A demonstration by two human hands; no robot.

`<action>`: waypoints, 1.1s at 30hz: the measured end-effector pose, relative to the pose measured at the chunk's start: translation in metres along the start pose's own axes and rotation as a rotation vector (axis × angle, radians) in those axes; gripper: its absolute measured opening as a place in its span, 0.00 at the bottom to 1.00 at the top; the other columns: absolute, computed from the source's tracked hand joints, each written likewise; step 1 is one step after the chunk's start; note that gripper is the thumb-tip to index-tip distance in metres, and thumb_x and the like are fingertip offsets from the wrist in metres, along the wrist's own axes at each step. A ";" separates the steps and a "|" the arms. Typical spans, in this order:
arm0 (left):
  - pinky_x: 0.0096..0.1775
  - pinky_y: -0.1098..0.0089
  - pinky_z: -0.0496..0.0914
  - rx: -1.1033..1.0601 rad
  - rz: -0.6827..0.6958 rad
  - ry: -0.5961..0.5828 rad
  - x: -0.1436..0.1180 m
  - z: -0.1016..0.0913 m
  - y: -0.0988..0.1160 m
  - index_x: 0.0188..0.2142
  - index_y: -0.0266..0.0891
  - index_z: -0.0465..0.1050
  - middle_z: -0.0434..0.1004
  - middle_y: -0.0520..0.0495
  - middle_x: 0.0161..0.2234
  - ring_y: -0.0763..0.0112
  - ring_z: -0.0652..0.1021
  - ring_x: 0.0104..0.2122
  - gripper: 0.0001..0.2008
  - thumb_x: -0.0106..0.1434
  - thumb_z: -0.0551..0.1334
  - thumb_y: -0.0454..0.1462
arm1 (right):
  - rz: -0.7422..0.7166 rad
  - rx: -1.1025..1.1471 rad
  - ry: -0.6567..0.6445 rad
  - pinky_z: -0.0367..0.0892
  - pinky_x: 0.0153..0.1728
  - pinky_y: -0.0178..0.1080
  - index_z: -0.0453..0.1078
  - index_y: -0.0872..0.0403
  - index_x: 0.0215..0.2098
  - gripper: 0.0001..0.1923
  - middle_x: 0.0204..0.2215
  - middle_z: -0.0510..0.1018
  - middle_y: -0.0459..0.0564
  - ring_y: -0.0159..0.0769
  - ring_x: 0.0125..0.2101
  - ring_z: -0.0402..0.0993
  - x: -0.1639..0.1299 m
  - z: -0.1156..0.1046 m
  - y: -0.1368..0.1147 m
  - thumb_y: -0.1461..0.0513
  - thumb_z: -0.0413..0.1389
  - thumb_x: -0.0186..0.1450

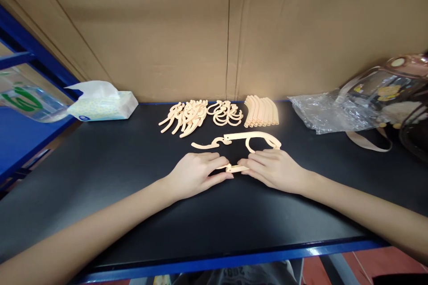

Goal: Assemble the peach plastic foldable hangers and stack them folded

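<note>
- Tissue pack point(102, 106) lies at ten o'clock on the black table point(100, 173), beside a clear bottle point(30, 102), well apart from the work.
- Left hand point(197, 173) rests palm down near centre, fingers closed round the left end of a small cream piece point(235, 168).
- Right hand point(274, 169) mirrors it, pinching the right end; fingertips of both hands nearly meet over the piece.
- An assembled part point(237, 140) lies just beyond the hands at twelve o'clock.
- Three loose piles sit farther back: curved arms point(183, 118), hooks point(225, 113), bars point(261, 111).
- Plastic bag point(321, 113) and clear backpack point(388, 98) lie at two o'clock.
- Judgement: pressing goes best with the piece kept flat on the table, both ends squeezed evenly, thumbs near the joint.
</note>
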State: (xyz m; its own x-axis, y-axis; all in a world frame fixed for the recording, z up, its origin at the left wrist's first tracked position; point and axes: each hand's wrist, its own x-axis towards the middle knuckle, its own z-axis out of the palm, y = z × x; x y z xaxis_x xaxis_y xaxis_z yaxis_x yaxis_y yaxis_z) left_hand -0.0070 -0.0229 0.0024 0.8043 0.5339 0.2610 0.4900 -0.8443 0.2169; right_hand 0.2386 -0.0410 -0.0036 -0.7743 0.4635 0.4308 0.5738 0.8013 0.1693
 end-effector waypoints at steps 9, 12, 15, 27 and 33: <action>0.29 0.73 0.62 0.025 0.027 0.017 0.000 0.000 0.001 0.34 0.38 0.67 0.70 0.51 0.28 0.71 0.72 0.29 0.16 0.71 0.51 0.46 | 0.018 -0.018 -0.042 0.56 0.25 0.38 0.69 0.55 0.39 0.17 0.26 0.77 0.43 0.30 0.21 0.71 -0.001 0.001 -0.001 0.58 0.41 0.74; 0.25 0.74 0.58 0.027 0.021 0.015 0.000 0.000 0.002 0.28 0.39 0.61 0.66 0.54 0.23 0.74 0.69 0.22 0.18 0.71 0.49 0.46 | 0.017 -0.019 -0.044 0.55 0.25 0.38 0.69 0.55 0.39 0.17 0.25 0.77 0.43 0.30 0.21 0.71 -0.002 0.001 -0.002 0.58 0.41 0.74; 0.23 0.74 0.55 0.023 0.004 0.035 0.000 0.000 0.002 0.26 0.39 0.58 0.63 0.56 0.20 0.75 0.66 0.19 0.20 0.71 0.49 0.48 | 0.020 -0.028 -0.031 0.55 0.25 0.37 0.69 0.55 0.39 0.17 0.26 0.77 0.43 0.30 0.21 0.71 -0.001 0.000 -0.002 0.58 0.41 0.74; 0.22 0.74 0.53 0.032 -0.035 0.038 -0.001 -0.001 0.003 0.25 0.40 0.57 0.63 0.56 0.19 0.75 0.65 0.18 0.22 0.70 0.49 0.50 | -0.002 -0.070 -0.036 0.52 0.24 0.38 0.70 0.54 0.39 0.16 0.22 0.73 0.42 0.29 0.19 0.66 0.001 -0.001 -0.002 0.59 0.42 0.74; 0.22 0.74 0.55 0.059 -0.021 0.012 0.000 -0.001 0.006 0.27 0.39 0.59 0.65 0.55 0.20 0.74 0.68 0.19 0.20 0.72 0.46 0.48 | -0.009 -0.063 -0.016 0.53 0.24 0.38 0.70 0.54 0.38 0.16 0.22 0.74 0.42 0.30 0.20 0.67 0.000 -0.001 -0.003 0.59 0.42 0.74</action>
State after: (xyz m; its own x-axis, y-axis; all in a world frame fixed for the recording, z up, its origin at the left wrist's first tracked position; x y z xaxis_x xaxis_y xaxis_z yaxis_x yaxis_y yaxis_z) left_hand -0.0042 -0.0281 0.0045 0.7895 0.5518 0.2686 0.5260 -0.8339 0.1669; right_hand 0.2366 -0.0440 -0.0031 -0.7834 0.4629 0.4148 0.5822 0.7802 0.2288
